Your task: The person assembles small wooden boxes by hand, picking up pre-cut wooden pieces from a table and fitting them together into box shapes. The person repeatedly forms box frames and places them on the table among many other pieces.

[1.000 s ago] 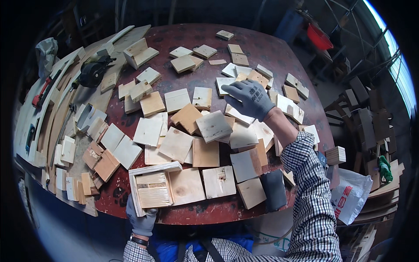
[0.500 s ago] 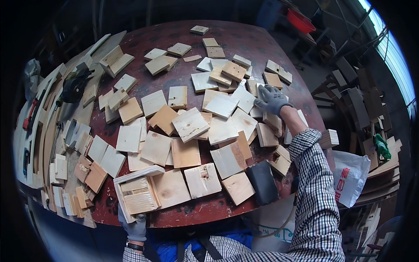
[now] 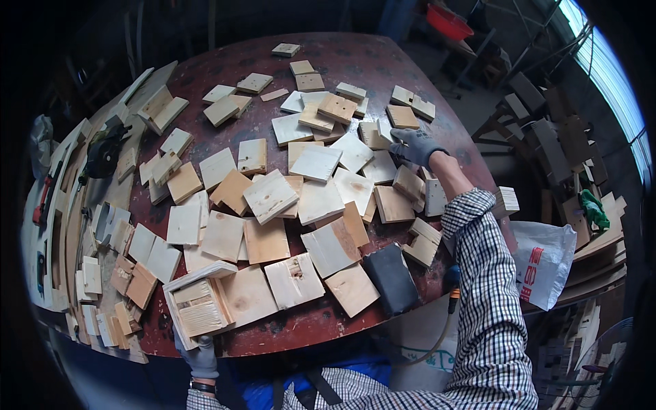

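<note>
Grey gloves cover both hands. My left hand (image 3: 198, 358) is closed at the table's near left edge, gripping from below a stack of wood pieces (image 3: 198, 307), whose pale edges stand up on two sides; most of its fingers are hidden underneath. At the right of the table, my right hand (image 3: 420, 145) reaches forward with bent fingers against a small pale wood block (image 3: 385, 130), apparently pinching it. Many square wood blocks (image 3: 318, 162) lie scattered and overlapping between the hands. A dark grey block (image 3: 391, 279) lies near the front edge.
The dark red table (image 3: 287, 335) has long planks (image 3: 126, 171) along its left side, with a black power tool (image 3: 104, 156) on them. A hose (image 3: 444, 335) hangs by my right forearm. To the right are a white sack (image 3: 547, 263), stacked timber (image 3: 547, 154) and a red basin (image 3: 447, 22).
The whole scene has shifted left in the picture. My right hand has drawn slightly right relative to the blocks, with the pale block at its fingertips. My left hand keeps its grip.
</note>
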Demonstrator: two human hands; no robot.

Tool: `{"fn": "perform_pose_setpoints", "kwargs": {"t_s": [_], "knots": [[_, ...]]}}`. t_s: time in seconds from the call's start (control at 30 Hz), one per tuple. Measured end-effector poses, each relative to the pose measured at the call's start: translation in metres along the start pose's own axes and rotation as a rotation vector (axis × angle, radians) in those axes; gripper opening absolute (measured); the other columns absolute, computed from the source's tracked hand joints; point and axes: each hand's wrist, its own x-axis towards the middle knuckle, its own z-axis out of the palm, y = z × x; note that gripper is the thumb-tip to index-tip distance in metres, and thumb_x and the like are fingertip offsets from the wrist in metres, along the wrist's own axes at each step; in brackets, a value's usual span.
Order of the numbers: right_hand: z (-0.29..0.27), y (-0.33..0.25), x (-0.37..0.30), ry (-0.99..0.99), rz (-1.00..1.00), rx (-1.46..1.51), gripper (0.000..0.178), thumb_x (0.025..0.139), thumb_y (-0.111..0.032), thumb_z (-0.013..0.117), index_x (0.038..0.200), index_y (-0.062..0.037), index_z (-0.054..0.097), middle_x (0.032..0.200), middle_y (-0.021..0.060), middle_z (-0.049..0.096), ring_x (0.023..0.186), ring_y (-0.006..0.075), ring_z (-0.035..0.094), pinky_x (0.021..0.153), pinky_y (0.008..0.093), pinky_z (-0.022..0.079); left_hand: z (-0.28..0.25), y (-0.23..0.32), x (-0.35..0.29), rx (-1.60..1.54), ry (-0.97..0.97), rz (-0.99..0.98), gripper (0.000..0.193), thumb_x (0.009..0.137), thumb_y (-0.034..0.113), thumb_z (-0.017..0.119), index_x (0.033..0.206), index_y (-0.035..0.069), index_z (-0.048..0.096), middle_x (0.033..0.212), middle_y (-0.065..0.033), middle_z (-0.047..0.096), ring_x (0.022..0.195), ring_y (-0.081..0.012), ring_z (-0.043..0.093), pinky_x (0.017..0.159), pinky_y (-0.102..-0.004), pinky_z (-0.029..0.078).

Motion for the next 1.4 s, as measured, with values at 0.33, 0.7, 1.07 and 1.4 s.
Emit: {"fn": "perform_pose_setpoints", "kwargs": {"t_s": [0.33, 0.7, 1.07, 1.4], "knots": [[-0.029, 0.004, -0.019, 0.47, 0.039, 0.557, 0.035, 0.109, -0.033, 0.06, 0.121, -0.0029, 0.073, 0.093, 0.0132, 0.074, 0.074, 0.0208, 0.073, 0.073, 0.0375, 0.058, -0.001, -0.003, 0.001, 0.0, 0.028, 0.008, 0.097, 0.096, 0.08, 0.054, 0.139, -0.007, 0.056, 0.125, -0.0242, 0.066, 0.112, -0.0426, 0.067, 0.098, -0.0506, 0.052], [-0.032, 0.005, -0.017, 0.752, -0.2, 0.611, 0.029, 0.107, -0.027, 0.065, 0.111, 0.0001, 0.074, 0.087, 0.0099, 0.071, 0.074, 0.0161, 0.068, 0.066, 0.032, 0.055, 0.002, -0.01, -0.001, 0.021, 0.033, 0.028, 0.094, 0.096, 0.079, 0.054, 0.137, -0.006, 0.058, 0.125, -0.0249, 0.067, 0.111, -0.0446, 0.067, 0.097, -0.0506, 0.052], [-0.043, -0.074, -0.061, 0.306, -0.331, 0.343, 0.026, 0.105, -0.026, 0.065, 0.104, -0.0002, 0.071, 0.081, 0.0124, 0.07, 0.07, 0.021, 0.069, 0.069, 0.0364, 0.055, -0.005, 0.008, 0.004, 0.01, 0.025, 0.05, 0.089, 0.096, 0.076, 0.059, 0.133, -0.005, 0.06, 0.117, -0.0218, 0.069, 0.105, -0.0409, 0.07, 0.092, -0.0468, 0.055], [-0.055, -0.159, -0.122, 0.326, -0.435, 0.549, 0.023, 0.103, -0.017, 0.069, 0.112, 0.0029, 0.073, 0.085, 0.0077, 0.073, 0.077, 0.0144, 0.069, 0.073, 0.0305, 0.057, -0.001, 0.021, 0.013, -0.084, 0.005, 0.079, 0.072, 0.096, 0.065, 0.068, 0.124, -0.001, 0.063, 0.105, -0.018, 0.069, 0.093, -0.039, 0.071, 0.082, -0.0455, 0.056]]}}
